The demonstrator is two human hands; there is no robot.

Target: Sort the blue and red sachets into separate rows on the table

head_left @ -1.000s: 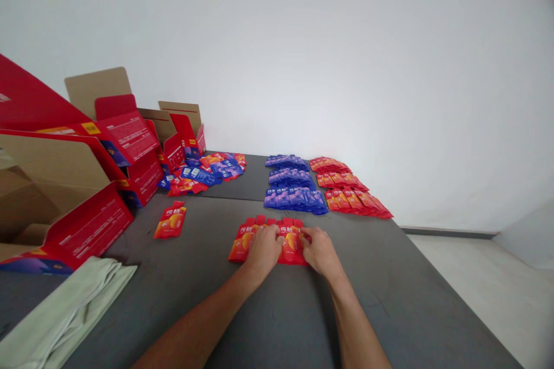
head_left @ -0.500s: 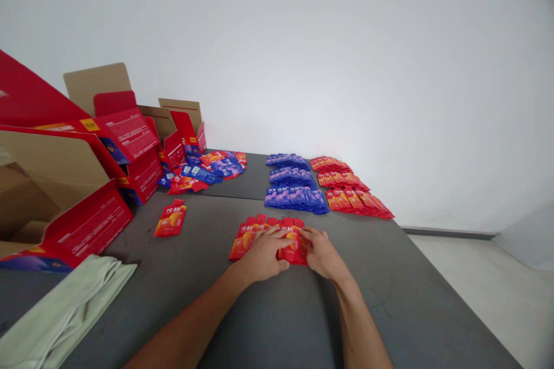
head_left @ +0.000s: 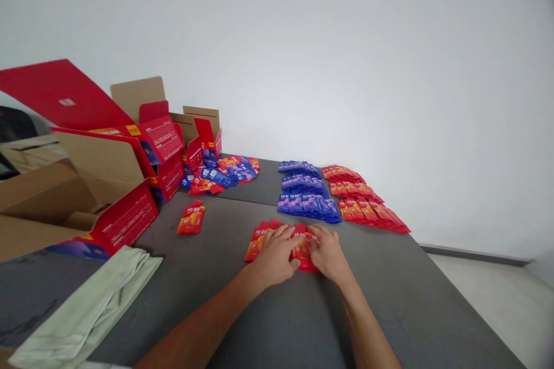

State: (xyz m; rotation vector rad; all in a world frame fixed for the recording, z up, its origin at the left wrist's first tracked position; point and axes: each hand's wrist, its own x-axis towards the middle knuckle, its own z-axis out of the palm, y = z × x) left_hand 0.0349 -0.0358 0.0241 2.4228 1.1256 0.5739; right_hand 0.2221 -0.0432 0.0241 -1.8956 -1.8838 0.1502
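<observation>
In the centre of the frame, a little below the middle, a row of red pouches [head_left: 304,252] is laid on the dark table [head_left: 277,328], an orange fruit being printed on them. The left hand [head_left: 276,259] is placed across the middle of the row, its fingers extended over the pouches and its thumb held apart near their lower edge. The right end is touched by the right hand [head_left: 330,253], whose fingers are bent. Whether a pouch is grasped by either hand cannot be told.

To the left of the row, 1 single red pouch [head_left: 191,219] is set apart. Just right of centre, 3 rows of blue pouches [head_left: 308,206] are arranged behind 1 another, with 3 rows of red-orange pouches [head_left: 355,189] placed beside them on the right. Left of centre, red and blue pouches are jumbled in a loose heap [head_left: 229,174]. The left side of the frame is filled by open red cartons [head_left: 132,218], and a folded pale green cloth [head_left: 93,302] is spread at lower left.
</observation>
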